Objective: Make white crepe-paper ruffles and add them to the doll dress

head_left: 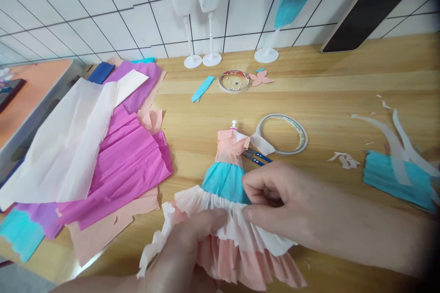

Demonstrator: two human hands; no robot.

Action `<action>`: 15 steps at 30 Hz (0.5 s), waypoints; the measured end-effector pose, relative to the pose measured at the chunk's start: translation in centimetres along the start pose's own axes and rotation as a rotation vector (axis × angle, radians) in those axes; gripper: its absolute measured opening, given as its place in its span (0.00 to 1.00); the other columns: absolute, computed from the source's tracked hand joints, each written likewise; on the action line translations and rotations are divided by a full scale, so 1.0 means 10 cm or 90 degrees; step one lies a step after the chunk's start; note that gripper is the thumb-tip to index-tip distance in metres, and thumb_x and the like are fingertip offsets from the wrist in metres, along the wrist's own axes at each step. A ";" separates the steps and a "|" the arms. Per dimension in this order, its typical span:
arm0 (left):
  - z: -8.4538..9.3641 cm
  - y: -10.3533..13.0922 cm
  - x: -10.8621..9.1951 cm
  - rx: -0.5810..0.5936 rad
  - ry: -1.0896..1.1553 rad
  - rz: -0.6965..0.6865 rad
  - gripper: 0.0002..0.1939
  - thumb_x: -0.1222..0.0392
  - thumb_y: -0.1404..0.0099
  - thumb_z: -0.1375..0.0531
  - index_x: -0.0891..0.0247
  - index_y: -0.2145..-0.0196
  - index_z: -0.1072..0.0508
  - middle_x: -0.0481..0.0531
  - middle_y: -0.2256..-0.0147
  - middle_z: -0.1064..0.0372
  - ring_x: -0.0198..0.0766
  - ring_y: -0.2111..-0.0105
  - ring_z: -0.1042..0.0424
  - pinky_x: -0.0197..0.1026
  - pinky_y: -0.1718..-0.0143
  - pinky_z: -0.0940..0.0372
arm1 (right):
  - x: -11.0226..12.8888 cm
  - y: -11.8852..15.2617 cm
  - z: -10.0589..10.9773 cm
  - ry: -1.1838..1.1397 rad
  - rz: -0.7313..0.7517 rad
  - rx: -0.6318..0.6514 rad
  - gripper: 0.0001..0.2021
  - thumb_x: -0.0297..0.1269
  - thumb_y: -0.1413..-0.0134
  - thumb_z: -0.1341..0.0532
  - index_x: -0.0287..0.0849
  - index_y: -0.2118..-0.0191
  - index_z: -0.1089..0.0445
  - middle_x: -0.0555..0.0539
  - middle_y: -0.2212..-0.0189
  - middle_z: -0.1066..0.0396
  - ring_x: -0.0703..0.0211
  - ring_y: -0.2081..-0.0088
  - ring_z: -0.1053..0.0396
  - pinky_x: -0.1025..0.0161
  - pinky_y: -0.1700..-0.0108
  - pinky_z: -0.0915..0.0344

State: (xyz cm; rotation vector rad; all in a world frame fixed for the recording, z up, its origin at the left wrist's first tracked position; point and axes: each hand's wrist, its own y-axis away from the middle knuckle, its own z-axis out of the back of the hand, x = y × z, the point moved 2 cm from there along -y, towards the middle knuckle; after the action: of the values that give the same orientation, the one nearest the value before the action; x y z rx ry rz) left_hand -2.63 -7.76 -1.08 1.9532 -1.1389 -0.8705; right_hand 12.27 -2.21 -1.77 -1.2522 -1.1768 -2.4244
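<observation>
A small mannequin wearing a crepe-paper dress (223,176) lies on the table, its pink bodice and turquoise waist above a white ruffle (237,219) and a pink lower layer. From below left, my left hand (187,247) grips the skirt, thumb pressed on the white ruffle and its other fingers hidden beneath. On the opposite side, my right hand (285,197) is curled closed, thumb and fingertips at the ruffle's upper edge by the turquoise part. Blue-handled snips (256,156) lie just beyond that hand. A roll of double-sided tape (304,139) sits behind them, its loose end near the bodice.
Crumpled crepe-paper sheets (127,155) are piled at left beside an orange-topped case (44,96). Small stands (192,60) line the tiled wall. A ring with beads (220,81), a pink paper butterfly (261,78) and turquoise paper (381,176) with white strips also lie out.
</observation>
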 end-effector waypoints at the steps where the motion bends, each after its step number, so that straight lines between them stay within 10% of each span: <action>1: 0.00 0.00 0.00 -0.007 -0.007 0.001 0.09 0.55 0.45 0.40 0.64 0.74 0.28 0.52 0.74 0.29 0.46 0.66 0.28 0.46 0.58 0.38 | -0.01 0.00 -0.01 0.005 -0.003 -0.008 0.14 0.32 0.56 0.43 0.43 0.83 0.51 0.58 0.86 0.54 0.68 0.81 0.53 0.67 0.82 0.57; 15: 0.06 0.01 -0.02 -0.039 -0.048 -0.038 0.09 0.56 0.44 0.40 0.64 0.69 0.26 0.54 0.71 0.28 0.48 0.62 0.28 0.47 0.57 0.38 | -0.01 -0.01 -0.03 0.053 0.009 -0.012 0.12 0.30 0.58 0.45 0.43 0.83 0.51 0.58 0.87 0.54 0.68 0.83 0.54 0.67 0.83 0.57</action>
State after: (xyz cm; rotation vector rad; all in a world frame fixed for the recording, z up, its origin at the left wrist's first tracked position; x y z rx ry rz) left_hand -3.29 -7.78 -1.27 1.9267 -1.0885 -1.0058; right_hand 12.13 -2.35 -2.03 -1.1475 -1.1215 -2.4577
